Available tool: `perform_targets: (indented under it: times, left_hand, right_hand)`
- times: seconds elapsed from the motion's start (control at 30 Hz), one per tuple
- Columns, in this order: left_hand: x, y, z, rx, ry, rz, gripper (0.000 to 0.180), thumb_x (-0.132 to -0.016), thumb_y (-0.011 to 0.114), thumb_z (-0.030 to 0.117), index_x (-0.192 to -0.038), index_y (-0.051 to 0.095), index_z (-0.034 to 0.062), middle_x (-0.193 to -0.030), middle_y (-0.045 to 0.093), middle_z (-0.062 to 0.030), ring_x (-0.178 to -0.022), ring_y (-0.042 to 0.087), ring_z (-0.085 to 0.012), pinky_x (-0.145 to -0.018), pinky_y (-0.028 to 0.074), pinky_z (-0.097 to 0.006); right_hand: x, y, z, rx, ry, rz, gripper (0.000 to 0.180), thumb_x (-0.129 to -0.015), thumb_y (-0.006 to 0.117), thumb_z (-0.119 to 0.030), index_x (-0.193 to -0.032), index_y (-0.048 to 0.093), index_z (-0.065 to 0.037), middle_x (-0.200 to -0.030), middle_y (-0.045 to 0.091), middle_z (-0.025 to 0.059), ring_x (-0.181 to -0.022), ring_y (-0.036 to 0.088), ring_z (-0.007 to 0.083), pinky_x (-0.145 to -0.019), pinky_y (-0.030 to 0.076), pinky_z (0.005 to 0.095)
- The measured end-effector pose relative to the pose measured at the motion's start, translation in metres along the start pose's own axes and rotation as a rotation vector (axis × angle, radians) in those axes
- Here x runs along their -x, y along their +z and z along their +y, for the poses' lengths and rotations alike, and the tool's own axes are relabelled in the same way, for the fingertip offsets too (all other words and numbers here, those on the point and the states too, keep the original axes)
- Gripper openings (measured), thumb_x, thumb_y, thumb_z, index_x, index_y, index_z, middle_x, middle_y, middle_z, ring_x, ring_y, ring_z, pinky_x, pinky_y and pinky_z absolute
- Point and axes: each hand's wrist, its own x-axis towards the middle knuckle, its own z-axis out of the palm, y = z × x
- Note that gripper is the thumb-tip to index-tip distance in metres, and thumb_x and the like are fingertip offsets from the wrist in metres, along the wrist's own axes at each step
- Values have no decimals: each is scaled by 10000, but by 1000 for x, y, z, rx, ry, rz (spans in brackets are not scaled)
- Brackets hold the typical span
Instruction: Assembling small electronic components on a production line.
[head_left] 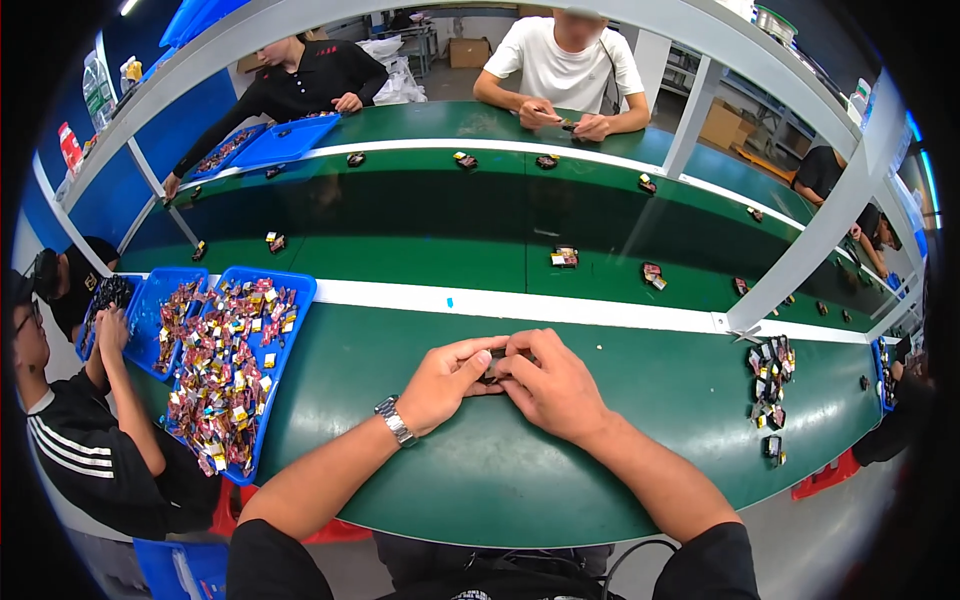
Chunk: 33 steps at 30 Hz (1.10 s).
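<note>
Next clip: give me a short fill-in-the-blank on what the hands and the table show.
1. Both hands pinch one small dark ____ between them.
2. The watch sits on the ____ wrist.
3. The blue tray of small colourful parts lies to the person's ____.
4. The table top is ____.

Missing words: part; left; left; green

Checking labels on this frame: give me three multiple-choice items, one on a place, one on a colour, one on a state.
1. Where is the tray of mixed small pieces?
A. person's left
B. person's right
C. on the belt

2. What colour is that tray?
A. red
B. blue
C. white

3. How is the small dark part held?
A. lying loose
B. one hand only
C. pinched by both hands

Key: 1 A, the tray sits left of the left hand. 2 B, its rim is blue. 3 C, left hand and right hand meet on the small dark part.
</note>
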Motion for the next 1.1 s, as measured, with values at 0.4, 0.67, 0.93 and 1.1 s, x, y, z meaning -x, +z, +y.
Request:
perform_targets:
  times: [0.4,0.67,0.93,1.1]
  left_hand:
    - [-3,-4,-1,99,7,-62,440,-1037,449,181,-1439,401,9,-1330,546,-159,-1163,595,-211,-968,535,-380]
    - [-3,-12,0,192,11,-177,553,-983,547,105,-1478,323,1,-1322,557,-147,-1216,568,-235,-992,516,-397]
    - [-3,-10,-6,127,-9,-61,371,-1001,492,83,-1355,445,-15,-1284,564,-148,-1154,599,-210,-967,546,-382]
    - [-3,-10,-5,217,-5,-83,359,-996,514,97,-1339,468,4,-1278,566,-127,-1128,610,-205,-959,546,-393]
  right_hand:
    - [1,-1,8,-175,62,-35,133,-799,717,-68,-927,679,-76,-1223,537,105,-1139,517,303,-912,480,387]
    - [3,4,6,-292,196,54,97,-840,683,-89,-929,679,-50,-1230,550,109,-1148,511,293,-911,476,370]
    - [3,-1,2,-382,151,-28,103,-820,699,-79,-922,705,-66,-1260,547,101,-1203,476,287,-961,454,393]
    - [6,4,6,-392,203,15,100,-825,695,-73,-924,706,-65,-1297,537,99,-1208,477,283,-972,449,394]
